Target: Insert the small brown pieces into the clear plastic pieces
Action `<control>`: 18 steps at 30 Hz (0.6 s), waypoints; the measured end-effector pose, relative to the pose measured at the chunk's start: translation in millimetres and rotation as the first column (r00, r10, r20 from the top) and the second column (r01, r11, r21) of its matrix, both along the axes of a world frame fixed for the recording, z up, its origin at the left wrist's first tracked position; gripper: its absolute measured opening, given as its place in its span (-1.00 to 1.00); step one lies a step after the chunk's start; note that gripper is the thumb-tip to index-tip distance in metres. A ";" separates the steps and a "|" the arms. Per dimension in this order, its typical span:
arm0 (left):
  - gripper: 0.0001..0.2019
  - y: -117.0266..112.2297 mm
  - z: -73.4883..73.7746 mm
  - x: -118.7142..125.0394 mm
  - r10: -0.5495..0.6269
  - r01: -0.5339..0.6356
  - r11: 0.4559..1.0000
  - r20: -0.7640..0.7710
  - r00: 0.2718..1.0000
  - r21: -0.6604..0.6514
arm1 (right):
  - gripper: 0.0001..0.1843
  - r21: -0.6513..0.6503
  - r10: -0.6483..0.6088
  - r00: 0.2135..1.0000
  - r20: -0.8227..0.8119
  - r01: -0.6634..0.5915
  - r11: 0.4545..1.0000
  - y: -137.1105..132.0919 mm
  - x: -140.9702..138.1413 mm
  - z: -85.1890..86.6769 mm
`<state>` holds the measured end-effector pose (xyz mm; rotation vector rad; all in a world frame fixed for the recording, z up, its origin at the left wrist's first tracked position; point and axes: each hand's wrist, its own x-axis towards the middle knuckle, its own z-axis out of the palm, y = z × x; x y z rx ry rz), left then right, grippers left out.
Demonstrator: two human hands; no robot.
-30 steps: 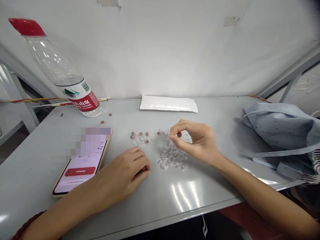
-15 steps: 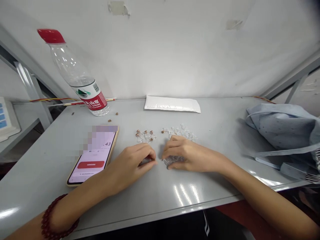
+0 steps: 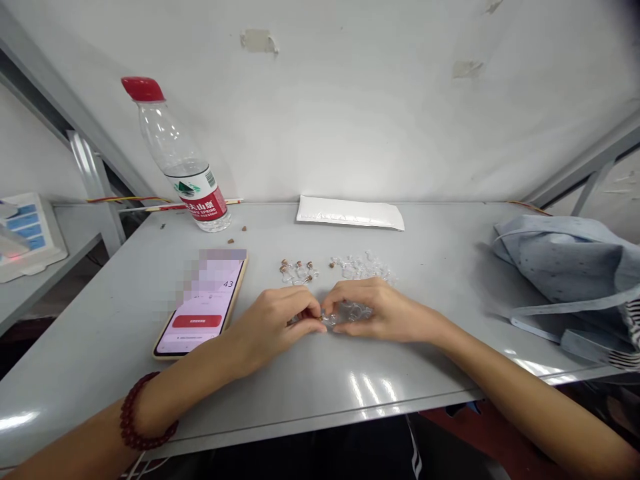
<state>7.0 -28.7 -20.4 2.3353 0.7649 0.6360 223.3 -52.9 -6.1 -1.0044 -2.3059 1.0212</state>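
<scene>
Over the grey table my left hand is closed, thumb and forefinger pinching a small brown stopper, mostly hidden by the fingertips. Facing it, my right hand curves its fingers around a tiny clear bottle, and the fingertips of both hands nearly touch. More clear bottles lie under the right palm. Just beyond the hands is a cluster of tiny clear bottles with brown stoppers. To its right spreads a pile of clear bottles, with one brown stopper at its left edge.
A phone with a lit screen lies left of my left hand. Behind it stand a red-capped water bottle and two loose brown stoppers. A white padded packet rests by the wall; a light blue fabric bag sits at right.
My hands have come together, the left moving right toward the right hand. A clear bottle now shows between their fingertips. The whole view has shifted slightly.
</scene>
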 end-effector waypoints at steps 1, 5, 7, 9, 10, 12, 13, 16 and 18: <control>-0.91 -0.2 1.2 0.0 0.001 -0.001 1.000 0.003 1.000 -0.001 | -0.77 -0.038 0.007 1.000 -0.029 -0.008 0.999 -0.3 0.0 0.0; -0.90 -0.3 8.1 -0.8 0.024 -0.022 0.997 0.014 1.000 -0.071 | -0.76 -0.200 -0.011 0.983 -0.183 -0.026 0.979 -0.3 1.6 -1.0; -0.89 -0.6 11.3 -1.7 0.037 -0.032 0.988 0.030 0.999 -0.150 | -0.78 -0.272 -0.038 0.970 -0.238 -0.029 0.962 0.2 2.6 -1.5; -0.88 -1.2 13.6 -2.4 0.052 -0.041 0.972 0.043 0.998 -0.229 | -0.80 -0.331 -0.071 0.960 -0.271 -0.024 0.943 0.9 3.5 -2.1; -0.88 -1.8 14.4 -2.6 0.059 -0.046 0.965 0.046 0.997 -0.258 | -0.81 -0.359 -0.090 0.953 -0.291 -0.021 0.933 1.2 3.8 -2.6; -0.89 -3.3 15.5 -2.4 0.075 -0.058 0.959 0.050 0.996 -0.278 | -0.81 -0.415 -0.134 0.929 -0.344 -0.022 0.910 2.0 4.2 -3.7; -0.89 -4.1 15.9 -2.0 0.082 -0.064 0.960 0.057 0.995 -0.271 | -0.80 -0.440 -0.154 0.915 -0.372 -0.028 0.898 2.3 4.2 -4.4; -0.90 -6.0 16.8 -0.4 0.094 -0.072 0.970 0.085 0.992 -0.233 | -0.79 -0.493 -0.191 0.889 -0.417 -0.044 0.869 2.8 3.6 -6.5; -0.89 -6.5 16.8 0.5 0.096 -0.073 0.973 0.096 0.991 -0.220 | -0.79 -0.506 -0.216 0.886 -0.410 -0.024 0.862 2.6 2.7 -7.4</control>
